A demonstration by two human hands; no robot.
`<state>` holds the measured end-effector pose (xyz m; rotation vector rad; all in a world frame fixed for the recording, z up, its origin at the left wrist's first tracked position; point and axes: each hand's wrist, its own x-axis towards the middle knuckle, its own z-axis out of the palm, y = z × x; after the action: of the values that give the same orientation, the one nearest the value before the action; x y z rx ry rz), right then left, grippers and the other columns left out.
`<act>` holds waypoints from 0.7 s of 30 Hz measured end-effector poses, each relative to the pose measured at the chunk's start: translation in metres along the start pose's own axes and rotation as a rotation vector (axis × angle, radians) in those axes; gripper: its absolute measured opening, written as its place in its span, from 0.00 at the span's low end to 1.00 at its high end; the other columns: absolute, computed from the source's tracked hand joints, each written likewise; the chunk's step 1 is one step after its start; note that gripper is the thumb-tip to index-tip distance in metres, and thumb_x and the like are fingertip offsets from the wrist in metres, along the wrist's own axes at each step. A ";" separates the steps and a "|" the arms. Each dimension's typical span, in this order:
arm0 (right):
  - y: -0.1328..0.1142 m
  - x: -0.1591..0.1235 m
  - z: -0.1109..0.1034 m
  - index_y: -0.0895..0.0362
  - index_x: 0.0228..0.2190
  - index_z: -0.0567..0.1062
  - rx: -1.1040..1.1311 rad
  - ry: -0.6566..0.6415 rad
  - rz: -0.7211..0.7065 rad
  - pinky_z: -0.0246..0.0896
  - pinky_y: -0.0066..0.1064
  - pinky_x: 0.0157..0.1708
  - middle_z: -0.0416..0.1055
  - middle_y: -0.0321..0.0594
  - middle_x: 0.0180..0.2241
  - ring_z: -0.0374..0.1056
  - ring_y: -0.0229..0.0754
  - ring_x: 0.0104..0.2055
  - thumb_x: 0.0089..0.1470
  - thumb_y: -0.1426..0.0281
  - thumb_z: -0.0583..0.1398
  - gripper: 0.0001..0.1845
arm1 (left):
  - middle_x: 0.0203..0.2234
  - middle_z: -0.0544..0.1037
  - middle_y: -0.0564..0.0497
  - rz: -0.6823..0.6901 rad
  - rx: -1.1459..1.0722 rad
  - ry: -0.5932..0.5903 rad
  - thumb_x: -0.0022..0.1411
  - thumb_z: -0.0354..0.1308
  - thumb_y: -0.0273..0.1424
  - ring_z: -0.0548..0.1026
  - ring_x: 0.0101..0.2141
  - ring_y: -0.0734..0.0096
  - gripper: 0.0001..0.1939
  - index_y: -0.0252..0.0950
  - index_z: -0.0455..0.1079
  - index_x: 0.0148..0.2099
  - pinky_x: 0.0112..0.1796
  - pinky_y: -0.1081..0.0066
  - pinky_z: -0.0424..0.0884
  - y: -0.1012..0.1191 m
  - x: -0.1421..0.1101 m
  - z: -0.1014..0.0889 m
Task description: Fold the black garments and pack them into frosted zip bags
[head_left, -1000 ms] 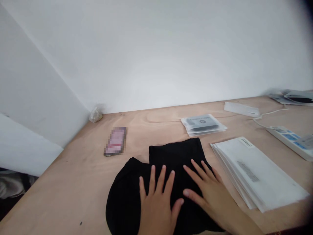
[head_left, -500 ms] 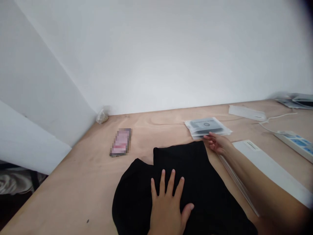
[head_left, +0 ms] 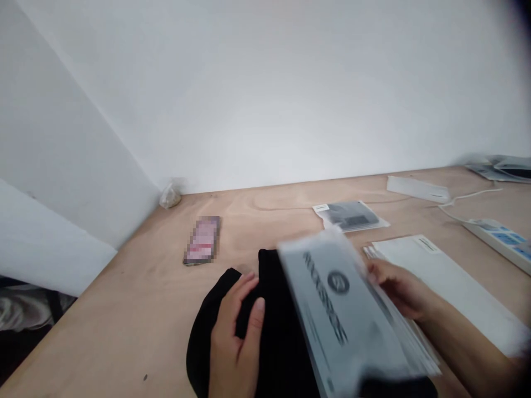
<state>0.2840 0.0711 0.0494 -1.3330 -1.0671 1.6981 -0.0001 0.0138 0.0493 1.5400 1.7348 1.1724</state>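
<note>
In the head view, the right hand [head_left: 400, 290] grips a clear plastic bag [head_left: 336, 309] by its edge, with the fingers closed on it. The bag is raised above the table and tilted toward the camera. It is motion-blurred, and a grey printed card with a round logo shows through it. The bag's lower part overlaps a folded black garment [head_left: 282, 345], which lies on the plywood table [head_left: 124, 315]. The left hand [head_left: 234, 337] lies against the garment with its fingers half-curled; I cannot tell whether it is gripping the cloth.

Just right of the right hand lies a stack of white flat mailers [head_left: 450, 282]. Beyond the raised bag, a second clear bag with a dark packet inside [head_left: 352, 216] rests on the table. Farther right are a white plastic sleeve [head_left: 417, 189], a white power strip [head_left: 495, 237] and its cable [head_left: 468, 196]. More packets [head_left: 501, 170] sit in the far corner. Left of the garment lies a pixelated phone [head_left: 202, 240], and a small crumpled clear bag [head_left: 170, 198] sits against the wall [head_left: 265, 94].
</note>
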 end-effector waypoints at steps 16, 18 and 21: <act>-0.009 0.004 0.084 0.56 0.27 0.66 -0.367 -0.359 -0.150 0.52 0.25 0.27 0.59 0.31 0.26 0.55 0.33 0.28 0.57 0.56 0.51 0.17 | 0.21 0.58 0.59 -0.186 -0.153 -0.619 0.63 0.46 0.43 0.57 0.25 0.75 0.18 0.38 0.55 0.26 0.26 0.76 0.56 0.015 0.016 0.010; -0.013 0.009 0.093 0.56 0.25 0.64 -0.448 -0.341 -0.231 0.51 0.26 0.27 0.57 0.31 0.24 0.53 0.34 0.27 0.58 0.57 0.50 0.17 | 0.21 0.58 0.59 -0.191 -0.182 -0.606 0.63 0.46 0.43 0.56 0.24 0.75 0.17 0.38 0.55 0.26 0.26 0.76 0.56 0.018 0.015 0.010; -0.015 0.010 0.093 0.56 0.21 0.60 -0.485 -0.351 -0.255 0.47 0.26 0.25 0.54 0.30 0.22 0.50 0.33 0.26 0.58 0.61 0.51 0.17 | 0.21 0.57 0.59 -0.205 -0.236 -0.562 0.62 0.47 0.43 0.56 0.24 0.76 0.18 0.38 0.55 0.25 0.25 0.77 0.55 0.019 0.014 0.007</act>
<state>0.1918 0.0700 0.0710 -1.1290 -1.8603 1.5677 0.0123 0.0290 0.0643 1.3434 1.2905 0.7178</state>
